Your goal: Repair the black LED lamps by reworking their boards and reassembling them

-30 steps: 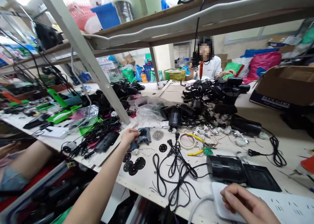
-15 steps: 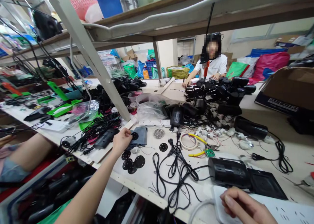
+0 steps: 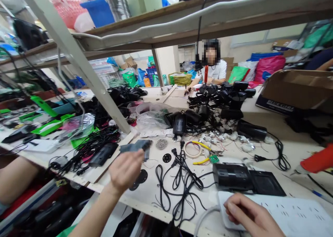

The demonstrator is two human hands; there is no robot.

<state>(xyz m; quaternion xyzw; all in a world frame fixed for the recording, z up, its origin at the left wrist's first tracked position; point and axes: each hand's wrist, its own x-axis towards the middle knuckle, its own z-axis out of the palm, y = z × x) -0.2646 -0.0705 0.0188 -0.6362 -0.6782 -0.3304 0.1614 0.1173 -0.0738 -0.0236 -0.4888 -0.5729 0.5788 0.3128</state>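
Observation:
My left hand [image 3: 127, 170] is raised over the table's front left, blurred by motion, its thumb and fingers pinched together. A dark, smeared piece at the fingertips looks like a black perforated disc [image 3: 145, 145]. Behind it lies a dark grey cloth-like sheet [image 3: 131, 147]. More black discs [image 3: 142, 177] lie partly hidden beside this hand; another disc [image 3: 167, 157] rests alone to the right. My right hand [image 3: 251, 212] is curled over a white power strip [image 3: 293, 212], thumb against the fingers; whatever is inside is hidden. Just beyond it lies a black plastic housing [image 3: 230, 176].
Black plug cords [image 3: 179, 185] tangle in the middle. Behind them are a tape roll [image 3: 192, 149], yellow-handled pliers [image 3: 201, 162] and a dish of small metal parts [image 3: 161, 144]. A red-orange tool [image 3: 317, 159] stands at right. A slanted post [image 3: 78, 63] crosses the left. A co-worker [image 3: 215, 69] sits opposite.
My left hand has lifted off the grey sheet and come nearer to me, with the dark piece at its fingertips. The view has turned right, bringing the red-orange tool further in. My right hand stays over the strip.

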